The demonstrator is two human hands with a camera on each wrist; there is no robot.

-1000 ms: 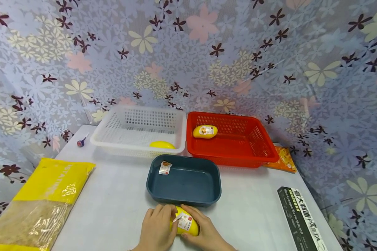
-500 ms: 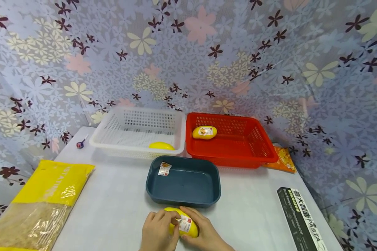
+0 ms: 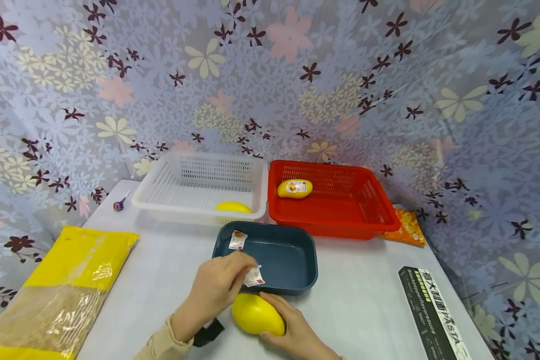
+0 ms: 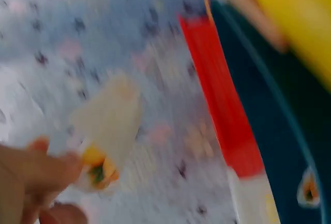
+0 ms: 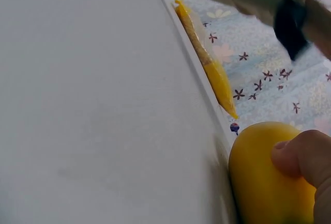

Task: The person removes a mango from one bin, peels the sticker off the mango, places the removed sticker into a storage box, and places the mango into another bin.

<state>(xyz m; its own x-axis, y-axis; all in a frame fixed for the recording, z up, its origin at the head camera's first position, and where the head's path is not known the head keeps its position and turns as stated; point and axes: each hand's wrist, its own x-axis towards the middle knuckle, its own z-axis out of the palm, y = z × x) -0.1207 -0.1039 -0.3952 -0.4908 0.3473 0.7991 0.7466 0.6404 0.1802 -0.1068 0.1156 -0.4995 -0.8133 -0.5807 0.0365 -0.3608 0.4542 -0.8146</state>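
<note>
Above a dark blue tray (image 3: 281,261), a paper-thin sticker (image 3: 254,278) pinched in the left hand (image 3: 220,281)

On the pale, cloth-smooth tabletop (image 3: 175,255), just in front of that tray, lies a yellow mango (image 3: 254,315), plump, oval and glossy. The tray is solid-walled with rounded corners; behind it stand a white lattice basket (image 3: 200,219) and a red lattice basket (image 3: 328,229), both plastic. A soft floral fabric (image 3: 247,80) rises at the back.

The left hand is raised, wrist bent, its thumb and fingertips pinching the sticker's edge, clear of the mango. A black band (image 3: 208,333) hangs beside the beige sleeve (image 3: 166,342). The right hand (image 3: 294,331) grasps the mango from its right side, thumb pressed to the skin.

Printed orange fruit and a green leaf show, blurred, on the held sticker; a second sticker (image 3: 237,240) lies in the tray's far left corner. Another mango (image 3: 294,188), in the red basket, wears a white pictured label. At the right, a long black-and-white box (image 3: 433,311) reads "PASTA" and "Blackpepperflavorsauce"; the yellow bag (image 3: 58,295) at the left carries pale lettering, only partly legible.
</note>
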